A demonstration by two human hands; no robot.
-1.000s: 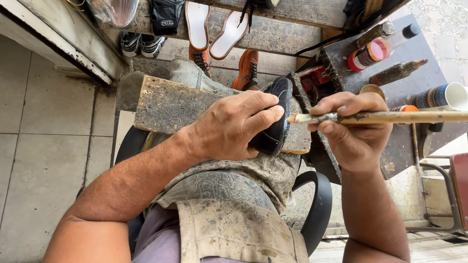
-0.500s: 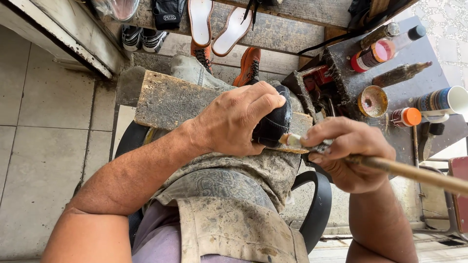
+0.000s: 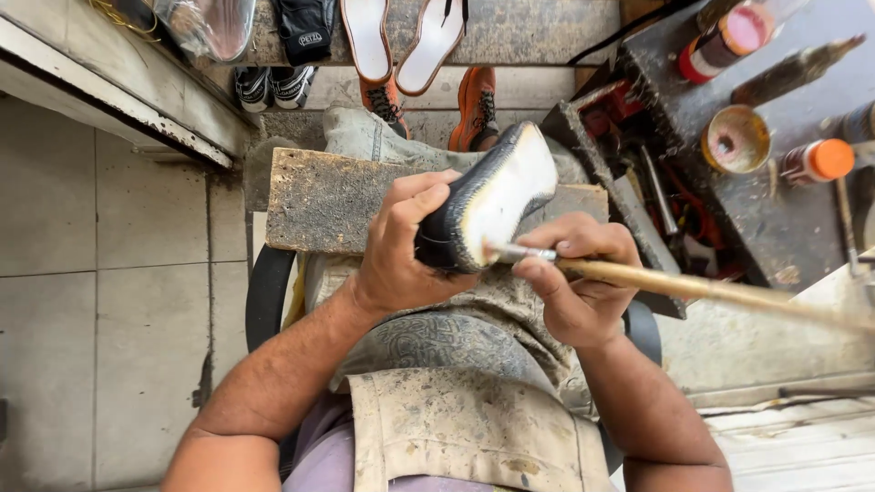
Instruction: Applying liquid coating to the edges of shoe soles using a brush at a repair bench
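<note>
Head view: left hand point(image 3: 401, 255) clamps black shoe point(image 3: 483, 205) sole-up over wooden board point(image 3: 337, 196). Right hand point(image 3: 570, 292) pinches long-handled brush point(image 3: 674, 284), bristles touching pale sole just beside left thumb. Judgement: light even strokes, shoe steady.

Black shoe point(image 3: 474, 214), whitish sole (perhaps glue-coated); orange sneakers point(image 3: 478, 109).

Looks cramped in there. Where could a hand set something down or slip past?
Bare room lies on the wooden board left of the left hand, and on the tiled floor beyond it. The dark work table, right of the right hand holding the brush, is crowded with a tin, bottles and tools.
</note>
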